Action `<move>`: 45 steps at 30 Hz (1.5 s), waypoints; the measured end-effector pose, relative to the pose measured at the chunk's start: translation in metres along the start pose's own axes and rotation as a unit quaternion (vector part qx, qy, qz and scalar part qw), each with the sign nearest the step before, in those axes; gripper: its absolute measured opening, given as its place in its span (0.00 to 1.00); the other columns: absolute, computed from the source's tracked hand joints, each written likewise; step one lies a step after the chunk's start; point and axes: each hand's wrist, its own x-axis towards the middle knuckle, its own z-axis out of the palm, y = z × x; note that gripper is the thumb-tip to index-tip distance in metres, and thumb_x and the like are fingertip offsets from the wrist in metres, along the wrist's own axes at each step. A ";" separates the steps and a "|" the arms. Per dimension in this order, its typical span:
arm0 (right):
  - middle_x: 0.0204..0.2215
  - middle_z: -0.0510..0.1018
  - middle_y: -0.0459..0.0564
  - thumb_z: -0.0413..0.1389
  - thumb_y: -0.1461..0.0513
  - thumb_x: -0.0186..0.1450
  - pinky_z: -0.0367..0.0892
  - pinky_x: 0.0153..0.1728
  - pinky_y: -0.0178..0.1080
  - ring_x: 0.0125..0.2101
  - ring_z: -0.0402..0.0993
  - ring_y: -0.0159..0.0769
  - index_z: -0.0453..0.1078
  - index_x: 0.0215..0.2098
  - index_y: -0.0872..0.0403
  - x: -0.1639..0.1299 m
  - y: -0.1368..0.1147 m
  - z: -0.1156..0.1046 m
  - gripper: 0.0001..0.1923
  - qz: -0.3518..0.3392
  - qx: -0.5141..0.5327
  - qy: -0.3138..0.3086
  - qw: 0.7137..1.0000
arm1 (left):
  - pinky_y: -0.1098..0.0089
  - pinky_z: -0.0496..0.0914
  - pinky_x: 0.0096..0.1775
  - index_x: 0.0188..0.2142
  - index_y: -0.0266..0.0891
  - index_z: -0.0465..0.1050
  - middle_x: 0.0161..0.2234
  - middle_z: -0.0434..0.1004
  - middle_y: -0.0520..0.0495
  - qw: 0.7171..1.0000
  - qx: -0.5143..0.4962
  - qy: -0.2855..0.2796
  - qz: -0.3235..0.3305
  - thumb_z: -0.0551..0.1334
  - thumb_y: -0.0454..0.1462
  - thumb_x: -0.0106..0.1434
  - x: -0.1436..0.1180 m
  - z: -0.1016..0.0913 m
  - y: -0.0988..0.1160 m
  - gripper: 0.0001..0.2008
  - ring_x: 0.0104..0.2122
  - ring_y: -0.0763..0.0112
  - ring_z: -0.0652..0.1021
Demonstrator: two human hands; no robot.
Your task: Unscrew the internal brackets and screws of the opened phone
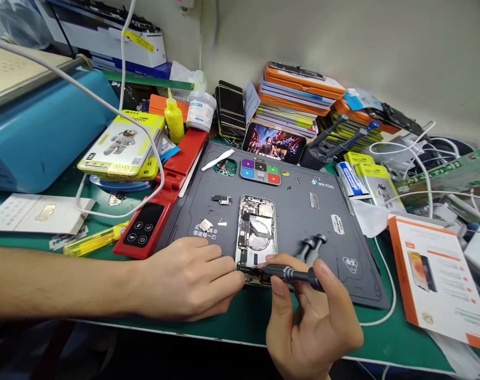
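1. Head view: an opened phone (256, 232) lies mid-way on the grey mat (343, 221).
2. Right hand (311, 322) grips a screwdriver (287, 273) at the phone's near end.
3. Left hand (188, 279) pinches that end.
4. Beyond the phone, a coloured parts tray (260, 171).

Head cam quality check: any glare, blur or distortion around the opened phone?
Head view: even overhead light, soft shadows under both hands; opened phone sharp, mild shine on its metal; screwdriver sharp; wide-angle bending at the frame edges, the blue machine bowed; no motion blur.
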 end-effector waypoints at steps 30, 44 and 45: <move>0.43 0.83 0.51 0.63 0.78 0.64 0.85 0.38 0.41 0.40 0.83 0.37 0.59 0.73 0.53 0.003 0.001 -0.002 0.43 -0.079 -0.059 -0.052 0.994 | 0.61 0.60 0.28 0.39 0.39 0.71 0.29 0.71 0.53 1.000 -0.013 0.007 0.002 0.58 0.34 0.76 0.000 0.003 0.000 0.07 0.27 0.66 0.69; 0.59 0.79 0.61 0.56 0.77 0.66 0.87 0.48 0.53 0.55 0.84 0.48 0.55 0.77 0.54 -0.008 0.004 -0.004 0.43 -0.049 -0.013 -0.058 0.997 | 0.61 0.58 0.25 0.35 0.39 0.75 0.25 0.70 0.53 0.998 -0.039 0.031 0.031 0.61 0.33 0.72 -0.001 0.001 0.003 0.08 0.24 0.67 0.67; 0.59 0.79 0.61 0.58 0.76 0.66 0.86 0.49 0.53 0.55 0.84 0.48 0.55 0.77 0.54 -0.008 0.004 -0.004 0.44 -0.043 -0.022 -0.059 0.997 | 0.61 0.58 0.25 0.34 0.39 0.75 0.25 0.70 0.53 0.998 -0.040 0.031 0.030 0.62 0.34 0.72 -0.002 0.001 0.003 0.08 0.24 0.67 0.67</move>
